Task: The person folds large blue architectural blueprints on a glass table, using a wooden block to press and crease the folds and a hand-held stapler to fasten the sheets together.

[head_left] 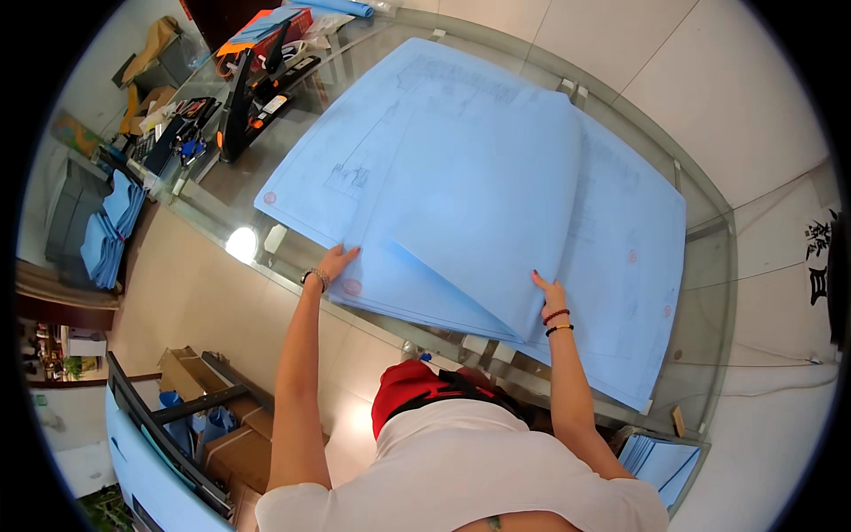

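Large blue drawing sheets (461, 151) with fine line drawings and round red stamps lie layered on a glass table. A top sheet is folded over, and its near corner (461, 284) lifts off the sheets beneath. My left hand (337, 263), wearing a bracelet, rests at the near-left edge of the stack with its fingers laid on the paper. My right hand (551, 294), with red and dark bracelets, grips the folded sheet near its right side, thumb on top. The fingers under the paper are hidden.
The glass table's rim (729, 266) curves round the sheets. At the back left are black-and-orange long-arm staplers (235, 111) and a red box (292, 27). Folded blue papers (111, 230) lie at left, near a grey printer (75, 204). Cardboard boxes (239, 457) stand on the floor.
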Motion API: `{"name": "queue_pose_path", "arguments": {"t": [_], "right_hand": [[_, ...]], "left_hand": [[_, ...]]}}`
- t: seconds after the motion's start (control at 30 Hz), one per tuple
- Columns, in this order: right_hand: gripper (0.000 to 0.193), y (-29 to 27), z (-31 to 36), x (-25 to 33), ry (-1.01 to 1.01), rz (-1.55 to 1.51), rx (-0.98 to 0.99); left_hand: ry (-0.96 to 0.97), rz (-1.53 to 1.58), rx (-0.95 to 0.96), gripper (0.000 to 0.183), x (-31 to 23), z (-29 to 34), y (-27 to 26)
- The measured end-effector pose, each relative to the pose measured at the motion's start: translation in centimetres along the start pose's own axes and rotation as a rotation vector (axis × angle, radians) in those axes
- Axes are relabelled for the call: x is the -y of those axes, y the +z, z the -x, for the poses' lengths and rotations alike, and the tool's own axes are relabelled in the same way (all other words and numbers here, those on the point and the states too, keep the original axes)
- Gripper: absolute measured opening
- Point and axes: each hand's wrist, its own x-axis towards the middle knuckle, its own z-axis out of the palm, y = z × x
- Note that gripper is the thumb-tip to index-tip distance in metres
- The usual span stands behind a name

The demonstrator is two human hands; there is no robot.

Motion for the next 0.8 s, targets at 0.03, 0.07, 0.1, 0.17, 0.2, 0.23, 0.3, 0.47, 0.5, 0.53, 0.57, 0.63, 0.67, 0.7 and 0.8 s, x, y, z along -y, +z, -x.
{"name": "queue_pose_path", "arguments": {"t": [0.03,0.07,0.1,0.17,0.2,0.23,0.3,0.47,0.5,0.53,0.57,0.63,0.67,0.7,0.8], "right_hand": [[0.044,0.1,-0.1,-0.4,-0.025,0.013,-0.011],[0.044,0.3,-0.2,-0.7,-0.049,0.025,-0.023],[0.044,0.6,-0.1,-0.7,-0.038,0.023,-0.019],[0.043,1.1,0.7,-0.1,0.003,0.018,0.009],[0.043,1.0,0.9,0.1,0.005,0.014,-0.001],[0.042,1.1,1.1,0.3,0.002,0.017,-0.004],[0.042,0.9,1.3,0.5,-0.005,0.015,-0.027],[0.038,0.8,1.1,-0.2,-0.054,-0.005,-0.021],[0.039,1.4,1.4,-0.2,-0.069,-0.037,0.019],[0.039,1.9,1.7,0.0,-0.065,-0.046,0.017],[0.04,2.3,2.1,0.4,-0.032,0.004,0.017],[0.04,0.8,1.8,0.6,-0.015,0.032,-0.051],[0.047,-0.1,1.3,0.5,-0.096,0.205,-0.083],[0.053,-0.3,1.3,0.1,-0.167,0.381,-0.097],[0.071,2.0,5.1,-1.0,-0.704,0.84,-0.403]], "left_hand": [[0.025,0.06,0.006,0.048,0.3,0.0,-0.2],[0.051,0.119,0.011,0.045,0.6,0.0,-0.5],[0.041,0.114,0.007,0.045,0.8,0.2,-0.7],[0.066,0.124,0.011,0.041,0.7,0.8,-0.7],[0.065,0.119,0.021,0.041,0.4,1.0,-0.5],[0.069,0.178,0.023,0.04,0.3,1.3,-0.5],[0.076,0.233,0.047,0.039,-0.9,1.8,0.0],[0.038,0.126,-0.009,0.036,-2.2,2.3,0.1],[0.036,0.119,-0.01,0.036,-1.6,2.2,-0.4],[0.021,0.147,-0.019,0.037,-1.1,2.2,-1.0],[0.006,0.174,-0.027,0.037,-0.6,2.2,-1.4],[0.042,0.127,0.005,0.037,-2.0,1.7,0.1],[0.075,0.096,0.009,0.036,-2.9,1.5,1.3],[0.083,0.08,0.03,0.036,-2.8,1.6,1.3],[0.106,0.116,-0.028,0.036,-1.2,1.7,0.0]]}}
